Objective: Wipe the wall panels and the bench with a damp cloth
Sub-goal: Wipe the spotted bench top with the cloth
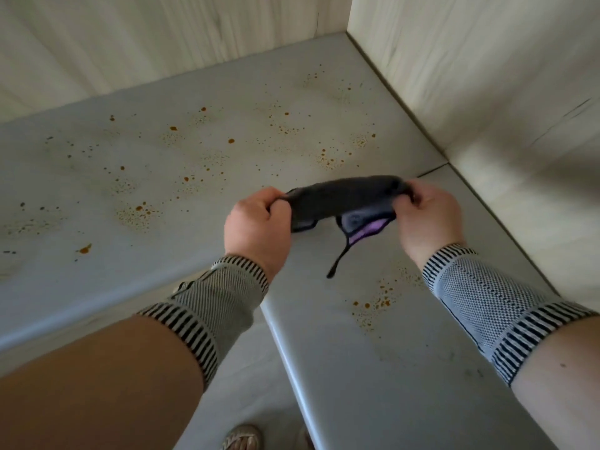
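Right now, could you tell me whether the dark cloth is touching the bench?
Apart. The head view shows the dark cloth stretched between both hands, held above the bench.

The light is soft and a bit dim, with no hard shadows. The wall panel (487, 92) on the right looks brightest. The bench (162, 190) has a pale shine along its front edge. The hands look a little blurry. Straight lines bend near the edges, and the near arms look very big.
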